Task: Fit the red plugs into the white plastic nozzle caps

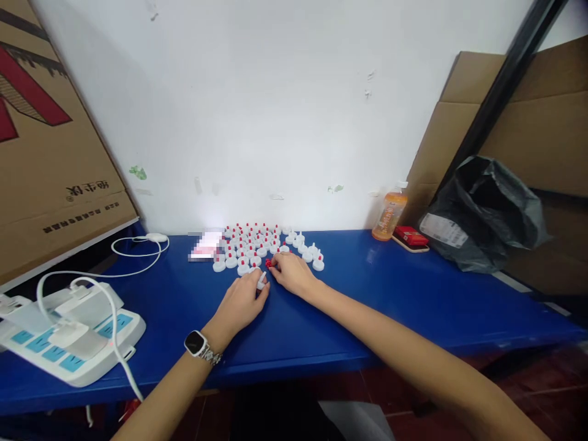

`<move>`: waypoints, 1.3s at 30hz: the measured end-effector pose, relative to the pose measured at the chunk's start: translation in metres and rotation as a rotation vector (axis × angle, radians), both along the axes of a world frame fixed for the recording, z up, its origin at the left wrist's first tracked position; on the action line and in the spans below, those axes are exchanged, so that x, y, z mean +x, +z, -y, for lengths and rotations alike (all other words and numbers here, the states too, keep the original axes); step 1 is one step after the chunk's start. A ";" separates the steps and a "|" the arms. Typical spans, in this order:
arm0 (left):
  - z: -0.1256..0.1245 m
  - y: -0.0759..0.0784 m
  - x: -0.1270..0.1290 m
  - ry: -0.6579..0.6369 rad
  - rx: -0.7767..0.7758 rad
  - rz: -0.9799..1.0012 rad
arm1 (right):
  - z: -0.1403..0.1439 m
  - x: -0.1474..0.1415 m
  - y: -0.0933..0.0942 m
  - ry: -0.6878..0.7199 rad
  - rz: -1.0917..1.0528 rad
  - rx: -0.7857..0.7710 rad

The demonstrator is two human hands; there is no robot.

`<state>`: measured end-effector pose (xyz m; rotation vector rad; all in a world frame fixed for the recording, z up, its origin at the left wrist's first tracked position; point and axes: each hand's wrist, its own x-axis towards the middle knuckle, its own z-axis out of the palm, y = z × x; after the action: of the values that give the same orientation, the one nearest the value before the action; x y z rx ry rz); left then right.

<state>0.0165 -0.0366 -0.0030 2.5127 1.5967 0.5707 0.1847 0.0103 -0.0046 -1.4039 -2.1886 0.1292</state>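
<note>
My left hand (242, 300) is closed around a white nozzle cap (261, 281), its narrow spout pointing up without a red tip. Just right of it, my right hand (291, 272) has its fingertips drawn together at a little cluster of small red tip caps (268, 263); exactly how many it grips is hidden. Behind both hands stand many white nozzle caps with red tips (243, 260), grouped toward the wall. To the right of that group are several white nozzle caps with bare spouts (306, 252), mostly without red on them.
A white power strip (87, 361) with plugs and cables lies at left, near a cardboard box (59, 159). A blurred-out pink and white item (205, 246) is by the caps. An orange drink bottle (389, 214), a red pack on a phone (410, 237) and a dark plastic bag (478, 220) occupy the right.
</note>
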 end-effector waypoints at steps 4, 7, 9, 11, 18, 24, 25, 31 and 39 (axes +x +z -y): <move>0.000 0.000 0.001 0.000 0.019 -0.021 | 0.000 -0.002 -0.002 0.022 -0.052 0.023; 0.001 0.000 0.001 0.006 0.024 -0.027 | 0.005 0.003 -0.002 0.067 -0.204 0.064; 0.001 0.000 0.001 0.009 0.029 -0.035 | 0.009 0.003 -0.002 0.099 -0.416 0.008; 0.002 -0.001 0.002 -0.001 0.030 -0.038 | 0.013 -0.001 -0.002 0.115 -0.635 -0.064; 0.004 -0.003 0.005 -0.034 0.025 0.084 | 0.030 -0.021 -0.002 0.125 -0.814 -0.038; 0.005 -0.002 0.006 -0.047 0.017 0.174 | 0.032 -0.021 -0.004 0.105 -0.876 -0.027; 0.005 -0.003 0.006 -0.049 0.008 0.197 | 0.032 -0.022 -0.004 0.115 -0.878 -0.024; 0.001 -0.017 0.002 -0.088 0.009 0.381 | 0.034 -0.022 -0.006 0.128 -0.848 -0.023; -0.002 -0.021 0.002 -0.137 0.036 0.355 | 0.037 -0.020 -0.003 0.174 -0.802 -0.062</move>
<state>0.0182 -0.0344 -0.0235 2.3519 1.2884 0.9686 0.1652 -0.0263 -0.0081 -0.9441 -1.6205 0.6973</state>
